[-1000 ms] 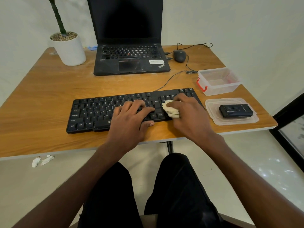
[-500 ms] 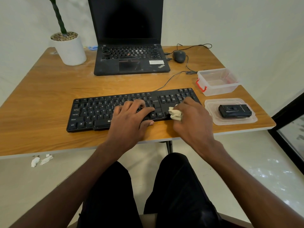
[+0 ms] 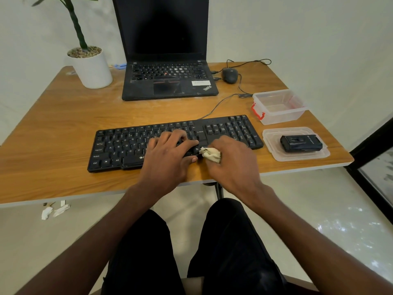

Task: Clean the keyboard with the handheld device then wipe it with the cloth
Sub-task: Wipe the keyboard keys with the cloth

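A black keyboard (image 3: 127, 145) lies across the front of the wooden table (image 3: 63, 124). My left hand (image 3: 168, 158) rests flat on its middle keys, fingers spread. My right hand (image 3: 231, 162) grips a crumpled cream cloth (image 3: 210, 153) at the keyboard's front edge, just left of the number pad. The black handheld device (image 3: 301, 143) lies on a clear plastic lid (image 3: 297, 156) to the right of the keyboard, apart from both hands.
An open clear box with red clips (image 3: 278, 107) stands behind the lid. A black laptop (image 3: 168, 81), a mouse (image 3: 229, 75) with its cable and a potted plant (image 3: 91, 67) are at the back. Paper scraps (image 3: 54, 210) lie on the floor.
My right hand has drawn the cloth from the keys near the number pad toward me, down to the keyboard's front edge. The left hand has stayed on the keys.
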Demonstrator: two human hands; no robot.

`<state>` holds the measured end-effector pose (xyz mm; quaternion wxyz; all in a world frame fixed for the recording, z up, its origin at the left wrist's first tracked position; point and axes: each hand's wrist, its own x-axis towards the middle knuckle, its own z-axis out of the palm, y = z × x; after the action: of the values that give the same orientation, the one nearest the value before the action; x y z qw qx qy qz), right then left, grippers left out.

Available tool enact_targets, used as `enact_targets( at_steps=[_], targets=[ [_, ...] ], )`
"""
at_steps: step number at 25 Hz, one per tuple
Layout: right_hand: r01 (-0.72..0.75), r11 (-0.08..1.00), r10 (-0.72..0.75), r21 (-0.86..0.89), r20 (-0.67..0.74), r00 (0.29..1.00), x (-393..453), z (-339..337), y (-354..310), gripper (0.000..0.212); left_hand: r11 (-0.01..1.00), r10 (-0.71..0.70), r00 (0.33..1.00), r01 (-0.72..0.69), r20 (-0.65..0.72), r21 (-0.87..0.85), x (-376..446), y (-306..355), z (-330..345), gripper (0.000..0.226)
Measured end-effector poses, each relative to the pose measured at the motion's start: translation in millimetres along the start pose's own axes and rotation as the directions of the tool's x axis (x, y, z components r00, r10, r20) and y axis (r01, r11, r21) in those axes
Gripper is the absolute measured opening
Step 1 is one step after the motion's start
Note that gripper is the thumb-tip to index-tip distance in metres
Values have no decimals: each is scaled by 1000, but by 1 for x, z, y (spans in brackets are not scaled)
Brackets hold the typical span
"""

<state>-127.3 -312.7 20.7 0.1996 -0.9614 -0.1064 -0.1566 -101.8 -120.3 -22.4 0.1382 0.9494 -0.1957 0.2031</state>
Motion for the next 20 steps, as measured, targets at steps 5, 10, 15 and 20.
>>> enact_targets(
  at_steps=[5,10,15,20],
  targets=[
    [-61,994,55,-91,-59,997,9,-14,39,21,1000,-7,1000,7,7,-2,0,1,-4,38],
    [-254,962,228,-101,-215,950,18,-33,67,38,998,-45,998,43,-39,-44,0,8,-8,31],
    [36,999,-35,-17,46,998,25,-20,63,41,998,47,999,-48,-13,-29,10,33,7,39],
    [-349,902,325,-256,-133,936,25,-40,78,40,998,56,998,-57,-28,-30,6,28,14,34]
  ],
)
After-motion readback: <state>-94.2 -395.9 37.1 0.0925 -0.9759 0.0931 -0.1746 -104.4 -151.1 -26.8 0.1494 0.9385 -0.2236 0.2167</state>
